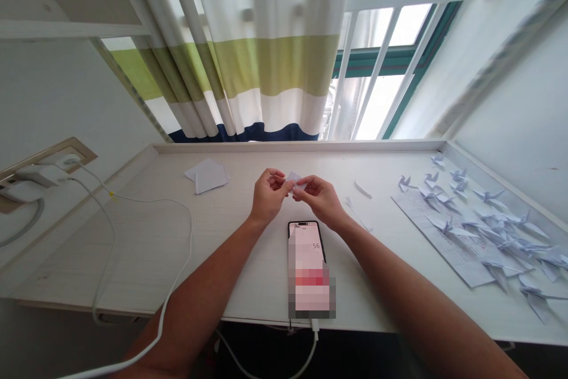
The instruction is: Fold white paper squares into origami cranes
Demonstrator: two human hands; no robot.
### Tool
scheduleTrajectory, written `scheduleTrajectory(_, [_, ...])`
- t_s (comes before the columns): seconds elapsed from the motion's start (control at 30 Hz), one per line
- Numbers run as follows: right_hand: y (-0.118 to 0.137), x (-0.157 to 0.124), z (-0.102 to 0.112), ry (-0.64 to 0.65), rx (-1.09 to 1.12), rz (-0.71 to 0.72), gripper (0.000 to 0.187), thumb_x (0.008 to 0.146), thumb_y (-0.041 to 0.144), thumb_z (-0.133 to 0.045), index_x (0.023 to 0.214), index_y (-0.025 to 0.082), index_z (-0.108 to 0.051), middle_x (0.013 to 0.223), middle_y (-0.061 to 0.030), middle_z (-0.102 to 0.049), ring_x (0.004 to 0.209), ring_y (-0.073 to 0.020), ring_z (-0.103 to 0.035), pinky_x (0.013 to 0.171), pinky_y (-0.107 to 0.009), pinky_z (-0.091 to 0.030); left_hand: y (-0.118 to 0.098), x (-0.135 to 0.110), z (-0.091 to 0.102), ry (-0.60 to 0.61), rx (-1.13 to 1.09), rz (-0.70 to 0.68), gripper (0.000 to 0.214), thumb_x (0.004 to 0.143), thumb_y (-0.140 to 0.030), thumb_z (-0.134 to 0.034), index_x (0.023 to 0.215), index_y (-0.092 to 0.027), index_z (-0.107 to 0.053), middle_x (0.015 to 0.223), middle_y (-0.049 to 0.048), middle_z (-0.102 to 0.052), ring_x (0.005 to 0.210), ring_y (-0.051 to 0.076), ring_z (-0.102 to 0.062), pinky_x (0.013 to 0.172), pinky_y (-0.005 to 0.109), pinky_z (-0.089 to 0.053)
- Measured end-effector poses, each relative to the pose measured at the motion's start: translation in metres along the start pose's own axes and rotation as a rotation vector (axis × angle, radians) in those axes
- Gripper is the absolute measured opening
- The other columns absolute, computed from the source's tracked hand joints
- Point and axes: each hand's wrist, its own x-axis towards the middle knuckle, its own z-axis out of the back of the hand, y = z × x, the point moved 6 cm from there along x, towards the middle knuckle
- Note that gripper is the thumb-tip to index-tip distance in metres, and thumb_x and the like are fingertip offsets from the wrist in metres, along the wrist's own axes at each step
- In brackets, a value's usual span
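Note:
My left hand [268, 196] and my right hand [320, 200] meet above the white desk [133, 249], pinching a small folded piece of white paper [294, 180] between their fingertips. Its exact folds are too small to make out. Just below my hands lies a black smartphone [308, 266] with a blurred screen, a white charging cable plugged into its lower end. To the left sits a small stack of white paper squares [207, 176]. Many folded paper cranes [488, 231] crowd the right side, several resting on a printed sheet [426, 219].
Paper scraps [362, 187] lie right of my hands. White cables run from a wall socket with plugged-in chargers [39, 175] across the desk and over my left forearm. A raised lip edges the desk's far side, below a striped curtain [261, 60] and a barred window [381, 54].

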Motion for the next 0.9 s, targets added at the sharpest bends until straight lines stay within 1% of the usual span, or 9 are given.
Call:
scheduleTrajectory(0.17, [0.005,-0.002,-0.005,0.002,0.107,-0.006,0.038,0.066,0.038,-0.090,0.087,0.021,-0.062,0.075,-0.0004,-0.070,0.072,-0.0169,-0.067,0.075,-0.036,-0.055,-0.003,-0.001,-0.002,0.041,-0.095,0.021,0.046,0.065,-0.034,-0.090,0.094,-0.018,-0.057,0.075,-0.0013,-0.068,0.064,0.012,-0.065,0.062,0.025,-0.052])
scheduleTrajectory(0.3, [0.007,-0.002,-0.004,-0.048,0.199,-0.010,0.045,0.063,0.033,-0.092,0.077,0.023,-0.050,0.069,0.0033,-0.067,0.067,-0.0156,-0.067,0.074,-0.035,-0.054,0.005,-0.001,-0.006,0.096,-0.180,0.101,0.040,0.073,-0.040,-0.084,0.100,-0.016,-0.066,0.085,0.0040,-0.074,0.069,0.013,-0.067,0.067,0.028,-0.053])
scheduleTrajectory(0.4, [0.005,-0.002,-0.001,-0.062,0.235,-0.053,0.049,0.061,0.030,-0.093,0.077,0.023,-0.047,0.068,0.0046,-0.065,0.065,-0.0156,-0.067,0.073,-0.036,-0.055,0.011,0.000,-0.007,0.128,-0.189,0.127,0.038,0.076,-0.044,-0.082,0.100,-0.015,-0.073,0.090,0.0058,-0.076,0.071,0.013,-0.066,0.071,0.030,-0.053])
scheduleTrajectory(0.53, [0.005,-0.002,0.001,-0.042,0.248,-0.098,0.049,0.059,0.030,-0.093,0.079,0.022,-0.049,0.072,0.0041,-0.067,0.063,-0.0151,-0.067,0.072,-0.035,-0.054,0.012,0.001,-0.006,0.158,-0.193,0.173,0.035,0.073,-0.042,-0.084,0.095,-0.016,-0.078,0.085,0.0050,-0.076,0.069,0.013,-0.065,0.069,0.029,-0.052])
scheduleTrajectory(0.63, [0.005,-0.003,-0.001,-0.009,0.226,-0.109,0.049,0.058,0.031,-0.094,0.079,0.022,-0.051,0.070,0.0040,-0.067,0.062,-0.0153,-0.067,0.070,-0.035,-0.054,0.011,0.001,-0.004,0.163,-0.165,0.212,0.031,0.070,-0.039,-0.087,0.087,-0.015,-0.078,0.078,0.0051,-0.076,0.068,0.014,-0.065,0.068,0.029,-0.052])
scheduleTrajectory(0.7, [0.004,-0.003,-0.003,-0.002,0.221,-0.106,0.048,0.058,0.031,-0.093,0.080,0.022,-0.051,0.068,0.0042,-0.066,0.063,-0.0156,-0.067,0.070,-0.034,-0.053,0.009,0.001,-0.002,0.160,-0.135,0.210,0.030,0.069,-0.039,-0.087,0.084,-0.014,-0.078,0.077,0.0057,-0.075,0.068,0.015,-0.066,0.069,0.029,-0.052])
scheduleTrajectory(0.8, [0.002,-0.003,-0.002,-0.023,0.223,-0.103,0.047,0.060,0.031,-0.093,0.080,0.021,-0.052,0.069,0.0040,-0.067,0.064,-0.0153,-0.068,0.072,-0.035,-0.054,0.005,0.001,-0.002,0.159,-0.069,0.160,0.031,0.074,-0.042,-0.083,0.086,-0.014,-0.078,0.078,0.0067,-0.076,0.067,0.015,-0.067,0.068,0.030,-0.054])
scheduleTrajectory(0.9, [0.000,-0.002,0.000,-0.041,0.227,-0.111,0.046,0.060,0.033,-0.092,0.081,0.021,-0.052,0.071,0.0032,-0.067,0.065,-0.0153,-0.068,0.074,-0.037,-0.057,0.003,0.000,-0.003,0.160,-0.011,0.067,0.035,0.077,-0.042,-0.081,0.099,-0.015,-0.077,0.080,0.0056,-0.076,0.066,0.014,-0.066,0.066,0.029,-0.055])
